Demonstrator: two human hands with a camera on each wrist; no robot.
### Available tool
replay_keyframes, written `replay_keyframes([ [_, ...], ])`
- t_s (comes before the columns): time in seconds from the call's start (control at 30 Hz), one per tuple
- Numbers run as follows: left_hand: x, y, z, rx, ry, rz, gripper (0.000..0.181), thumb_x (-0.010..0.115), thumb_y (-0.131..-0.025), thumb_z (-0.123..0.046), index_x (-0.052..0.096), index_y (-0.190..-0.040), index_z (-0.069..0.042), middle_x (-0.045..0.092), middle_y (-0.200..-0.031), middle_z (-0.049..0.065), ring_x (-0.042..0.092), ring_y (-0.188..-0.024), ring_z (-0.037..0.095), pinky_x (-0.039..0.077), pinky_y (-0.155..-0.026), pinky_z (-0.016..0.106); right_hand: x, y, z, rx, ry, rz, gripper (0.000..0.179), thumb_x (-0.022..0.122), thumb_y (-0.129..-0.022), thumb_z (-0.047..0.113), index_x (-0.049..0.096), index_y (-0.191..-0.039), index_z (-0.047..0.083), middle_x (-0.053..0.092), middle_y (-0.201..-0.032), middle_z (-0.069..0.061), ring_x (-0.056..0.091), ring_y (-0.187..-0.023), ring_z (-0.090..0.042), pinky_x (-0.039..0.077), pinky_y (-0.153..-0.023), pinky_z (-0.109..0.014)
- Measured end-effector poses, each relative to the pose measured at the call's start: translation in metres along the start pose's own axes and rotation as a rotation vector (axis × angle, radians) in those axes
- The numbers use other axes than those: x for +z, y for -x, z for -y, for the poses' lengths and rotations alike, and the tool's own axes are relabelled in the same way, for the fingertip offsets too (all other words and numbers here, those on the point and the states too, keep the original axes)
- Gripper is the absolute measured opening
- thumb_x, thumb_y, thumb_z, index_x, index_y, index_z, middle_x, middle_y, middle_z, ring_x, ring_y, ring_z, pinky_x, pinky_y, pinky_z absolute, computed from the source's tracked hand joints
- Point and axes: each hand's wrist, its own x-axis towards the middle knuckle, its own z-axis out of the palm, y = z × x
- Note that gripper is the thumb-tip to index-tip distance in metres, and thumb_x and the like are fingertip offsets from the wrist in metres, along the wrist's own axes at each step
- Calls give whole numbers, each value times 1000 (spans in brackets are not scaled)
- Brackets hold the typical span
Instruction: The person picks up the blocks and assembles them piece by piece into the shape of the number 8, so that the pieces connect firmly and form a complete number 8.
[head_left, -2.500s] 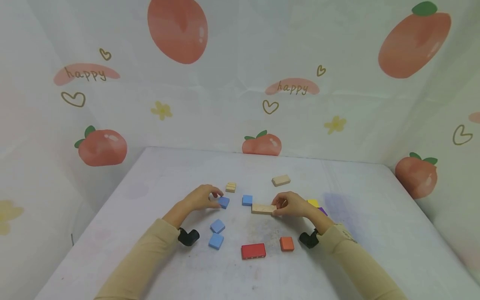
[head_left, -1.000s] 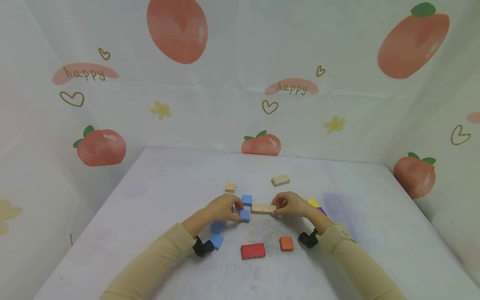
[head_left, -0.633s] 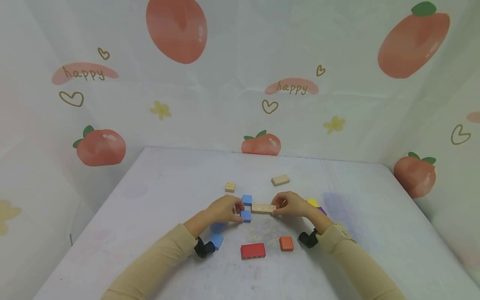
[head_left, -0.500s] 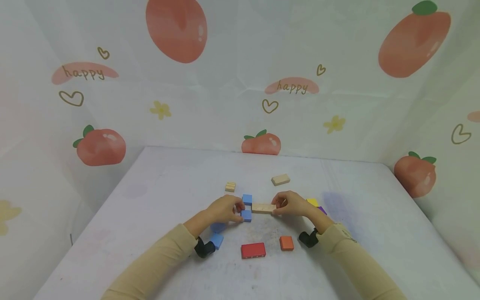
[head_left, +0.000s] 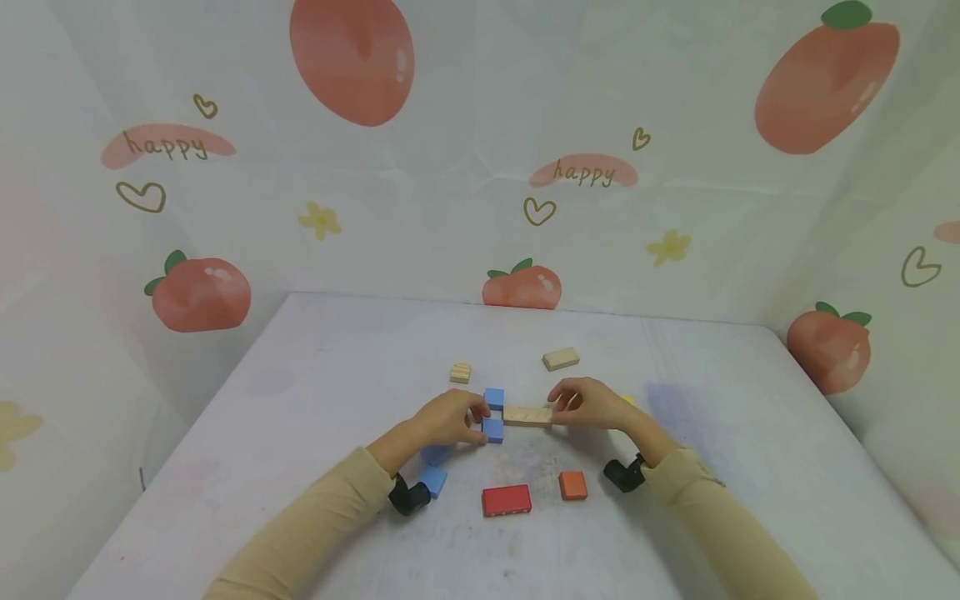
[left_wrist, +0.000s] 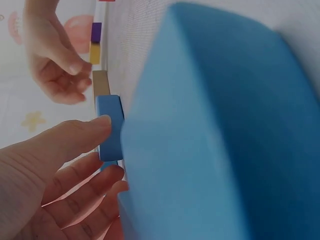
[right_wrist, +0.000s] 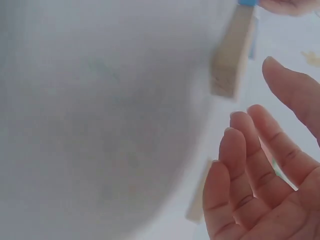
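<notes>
- I take the long wooden block [head_left: 527, 416] as my landmark; it lies flat on the desk [head_left: 375, 333]
- The right hand [head_left: 590, 403] has just let go of the long wooden block; in the right wrist view I see it just off the right end, fingers loosely spread, thumb apart, holding nothing
- The long wooden block itself looks unmoved since half a second ago
- The left hand [head_left: 450, 417] pinches the near blue block [head_left: 493, 431] at the long wooden block's near left corner, having brought it in from the left; whether the two blocks touch I cannot tell
- The far blue block [head_left: 494, 398] sits at the far left corner
- For the work, I judge this to mean that the long wooden block needs no more steadying, and only the near blue block is under a hand's control
- Around the long wooden block I count a red block [head_left: 507, 500] and an orange block [head_left: 573, 486] on the near side, a loose blue block [head_left: 432, 481] near and left, a short wooden block [head_left: 561, 358] beyond, and a yellow block [head_left: 627, 400] to the right, partly hidden
</notes>
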Motion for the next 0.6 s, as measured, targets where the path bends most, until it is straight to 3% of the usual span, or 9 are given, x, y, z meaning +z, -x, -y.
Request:
replay_keyframes([
  [0.23, 1, 0, 1, 8, -8, -5, 30, 76, -77, -18, 65, -103, -8, 65, -94, 2, 56, -79, 12, 47, -69, 26, -26, 20, -10, -13, 39, -123, 30, 72, -80, 18, 63, -101, -1, 64, -86, -9, 57, -74, -10, 47, -67, -21],
  [0.6, 1, 2, 1, -4, 0, -9, 31, 75, -78, -18, 65, -105, -8, 66, -96, 3, 55, -79, 12, 47, -71, 27, -45, 52, -36, 180, 42, -187, 36, 72, -80, 20, 62, -106, -3, 63, -95, -15, 61, -84, -20, 45, -69, -25],
])
